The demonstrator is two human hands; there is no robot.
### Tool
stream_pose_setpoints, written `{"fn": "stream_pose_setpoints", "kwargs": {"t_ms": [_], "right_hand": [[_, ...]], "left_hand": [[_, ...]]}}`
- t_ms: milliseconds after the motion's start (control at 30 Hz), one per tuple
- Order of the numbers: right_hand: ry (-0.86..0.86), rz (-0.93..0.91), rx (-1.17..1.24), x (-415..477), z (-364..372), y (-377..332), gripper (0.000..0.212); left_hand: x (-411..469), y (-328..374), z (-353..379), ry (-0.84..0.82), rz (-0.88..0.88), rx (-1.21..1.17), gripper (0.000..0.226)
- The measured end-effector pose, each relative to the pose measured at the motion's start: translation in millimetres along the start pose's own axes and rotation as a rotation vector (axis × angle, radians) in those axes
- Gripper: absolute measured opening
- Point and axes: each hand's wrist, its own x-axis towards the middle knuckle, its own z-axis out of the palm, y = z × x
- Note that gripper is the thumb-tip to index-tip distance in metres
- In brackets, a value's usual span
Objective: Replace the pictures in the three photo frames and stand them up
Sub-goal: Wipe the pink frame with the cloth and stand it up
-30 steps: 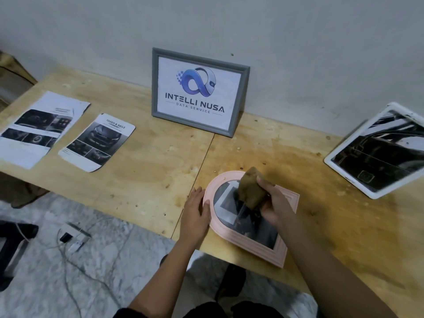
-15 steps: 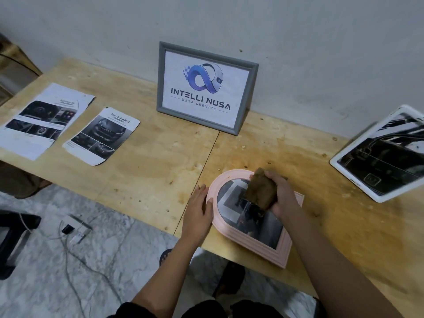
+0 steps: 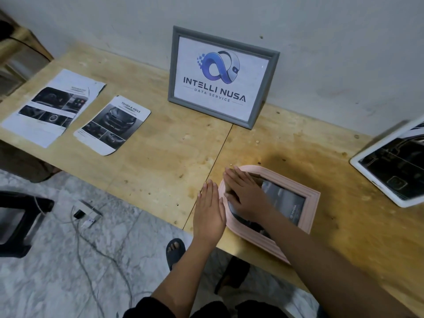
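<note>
- My left hand (image 3: 210, 212) lies flat on the bench (image 3: 160, 161), fingers straight and together. Its thumb side is right up against the rounded end of the pink frame (image 3: 309, 203). It holds nothing.
- My right hand (image 3: 245, 193) is spread flat on top of the pink frame, fingers straight and pointing away from me. It presses down over the arched end and grips nothing.
- The pink frame lies flat near the front edge of the bench, just right of the seam between the two boards. Its straight end points to my right. A dark picture with the word TOYOTA shows in its window, partly hidden under my right hand and forearm.
- The grey frame (image 3: 222, 76) stands upright at the back of the bench, close to the wall (image 3: 321, 42). It shows a blue logo and the words INTELLI NUSA DATA SERVICE.
- The white frame (image 3: 390, 175) sits at the far right with a dark picture in it, cut off by the edge of view. I cannot tell whether it lies flat or leans.
- Two printed car sheets lie flat on the left of the bench. The larger sheet (image 3: 52, 106) is farther left and the smaller sheet (image 3: 112, 126) is beside it, well apart from the frames.
- Below the bench, a cable with an adapter (image 3: 86, 213) trails across the marble floor (image 3: 57, 271).
</note>
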Motion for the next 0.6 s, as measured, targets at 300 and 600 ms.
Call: {"fn": "stream_pose_setpoints", "kwargs": {"t_ms": [300, 600], "right_hand": [[0.098, 0.056, -0.146, 1, -14, 35, 0.046], [0.238, 0.289, -0.151, -53, -22, 77, 0.045]], "left_hand": [[-2, 2, -1, -0.001, -0.009, 0.067, 0.071], [-4, 0, 4, 0.059, -0.019, 0.046, 0.073]]}}
